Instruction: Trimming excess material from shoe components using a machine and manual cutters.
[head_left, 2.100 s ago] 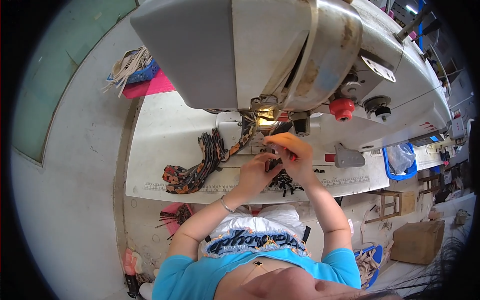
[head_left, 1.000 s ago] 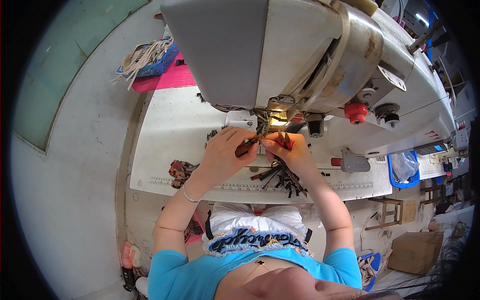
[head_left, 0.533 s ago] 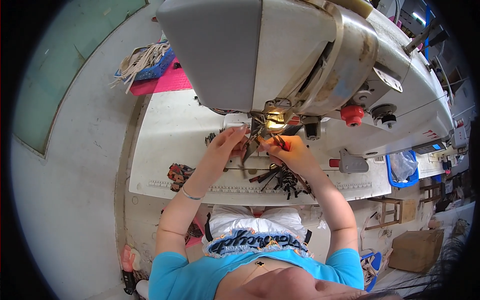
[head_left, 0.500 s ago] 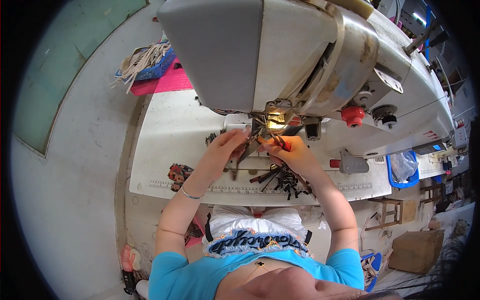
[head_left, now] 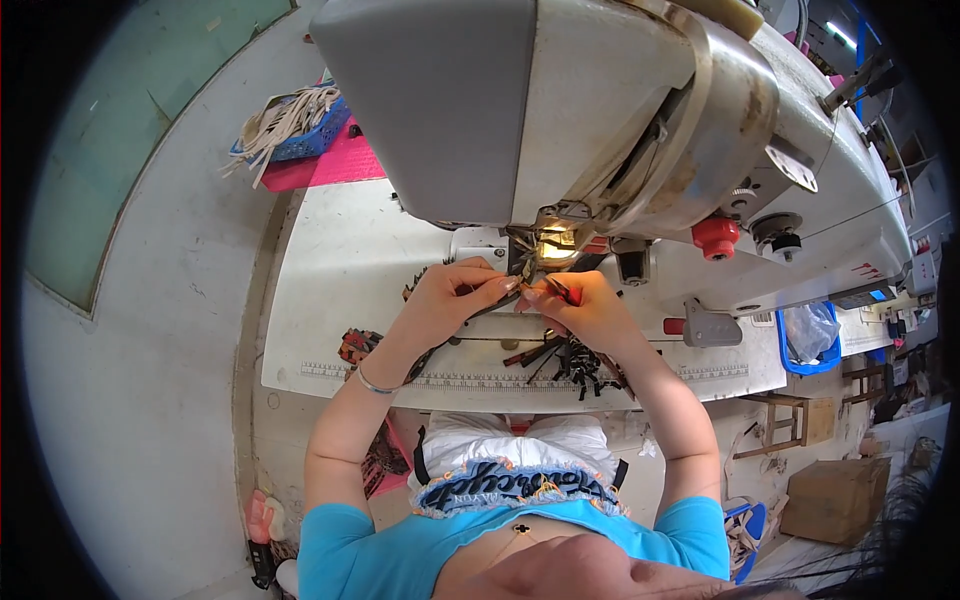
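Observation:
My left hand (head_left: 462, 293) is closed, thumb and finger pinching a dark narrow strip (head_left: 484, 311) just in front of the sewing machine's lit needle area (head_left: 556, 243). Close against it, my right hand (head_left: 590, 303) is also closed, with a small red-and-black tool (head_left: 568, 291) in its grip; its exact kind is partly hidden by the fingers. Both sets of fingertips meet at the strip's end. Below my right hand lies a bunch of black strips (head_left: 578, 368). A bundle of patterned red-and-black strips (head_left: 358, 345) rests beside my left forearm.
The white sewing machine head (head_left: 620, 110) overhangs the work. A printed ruler (head_left: 460, 382) runs along the table's near edge. A blue basket (head_left: 310, 135) of pale strips sits at the back left on a pink surface; a blue bin (head_left: 808, 340) is at the right.
My left hand has turned and moved slightly nearer to me, its fingertips now meeting the right hand's. The dark strip that hung below the left hand now slants beneath its fingers.

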`<move>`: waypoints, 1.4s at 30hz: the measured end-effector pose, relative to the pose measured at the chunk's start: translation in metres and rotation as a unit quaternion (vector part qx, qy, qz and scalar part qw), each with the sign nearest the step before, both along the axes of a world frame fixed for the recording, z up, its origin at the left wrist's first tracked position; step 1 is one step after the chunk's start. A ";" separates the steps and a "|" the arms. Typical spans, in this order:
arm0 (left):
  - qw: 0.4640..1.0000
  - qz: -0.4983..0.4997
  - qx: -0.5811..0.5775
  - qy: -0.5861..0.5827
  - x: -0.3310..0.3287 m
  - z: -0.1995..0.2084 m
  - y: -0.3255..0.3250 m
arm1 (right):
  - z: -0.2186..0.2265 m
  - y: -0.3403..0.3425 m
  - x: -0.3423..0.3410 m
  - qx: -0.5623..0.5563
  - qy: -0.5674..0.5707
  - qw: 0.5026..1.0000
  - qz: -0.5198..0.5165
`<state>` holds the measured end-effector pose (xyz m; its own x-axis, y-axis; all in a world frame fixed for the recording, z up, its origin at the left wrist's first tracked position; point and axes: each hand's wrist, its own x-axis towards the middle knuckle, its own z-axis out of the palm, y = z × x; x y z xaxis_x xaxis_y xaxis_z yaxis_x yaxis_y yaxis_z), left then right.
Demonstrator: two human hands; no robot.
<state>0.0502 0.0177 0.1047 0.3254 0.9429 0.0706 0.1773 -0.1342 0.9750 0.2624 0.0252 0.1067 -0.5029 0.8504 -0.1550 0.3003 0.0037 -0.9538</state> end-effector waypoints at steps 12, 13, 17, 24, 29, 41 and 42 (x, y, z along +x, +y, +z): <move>0.997 0.027 0.059 0.049 0.010 0.004 -0.009 | 0.031 -0.009 0.015 0.073 -0.117 0.990 0.006; 0.997 0.033 0.051 0.049 0.011 0.003 -0.010 | 0.034 -0.011 0.019 0.084 -0.169 0.982 0.002; 0.997 0.045 0.050 0.047 0.013 0.003 -0.013 | 0.029 -0.014 0.040 0.112 -0.155 0.981 -0.018; 0.983 0.105 0.138 0.064 0.032 0.001 -0.005 | 0.011 0.006 0.063 0.223 -0.087 0.962 -0.131; 0.986 0.126 0.087 0.069 0.039 0.003 -0.008 | -0.002 0.026 0.053 0.260 -0.101 0.933 -0.226; 0.986 0.128 0.067 0.078 0.044 0.008 -0.010 | 0.028 0.008 0.030 0.249 0.110 0.896 -0.352; 0.986 0.128 0.072 0.075 0.042 0.005 -0.010 | 0.027 0.007 0.032 0.254 0.052 0.904 -0.339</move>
<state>0.0926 0.0082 0.1093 0.0946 0.9794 0.1786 0.3650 -0.2010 0.9091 0.2946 0.0318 0.1341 0.1713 0.9171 0.3600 0.3055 0.2979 -0.9044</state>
